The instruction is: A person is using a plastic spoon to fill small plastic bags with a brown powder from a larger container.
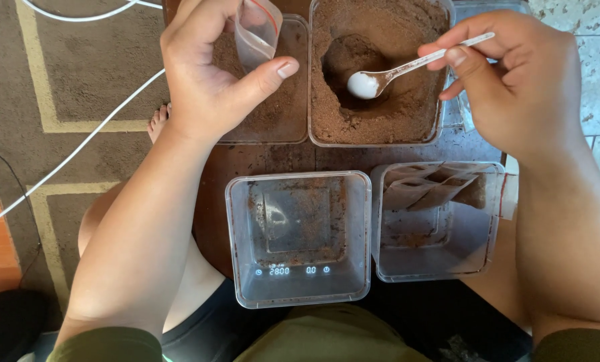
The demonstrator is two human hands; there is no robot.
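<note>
Seen from the head camera, my left hand (209, 74) sits at about eleven o'clock, thumb and fingers pinched on a small clear zip bag (258, 30) with a red seal strip; the bag hangs mouth-up over the left powder tub (293, 127). Whether the bag holds any powder I cannot tell.

My right hand (521, 80), at about one o'clock, grips the handle of a white plastic spoon (365, 84) between thumb and forefinger. The spoon's bowl points toward nine o'clock and lies in a scooped hollow of the brown powder (380, 107) in the middle tub (440, 134), which stands at twelve o'clock, touching the left powder tub.

At six o'clock an empty clear container (360, 234), dusted with brown residue, rests on a digital scale (293, 271) whose lit display shows through the plastic. Just beside it at four o'clock a second clear container (474, 261) holds several filled small bags (434, 188), lying tilted against its far wall.

All containers stand on a dark brown board (259, 161). A white cable (79, 147) crosses the brown carpet (79, 67) at nine o'clock.
</note>
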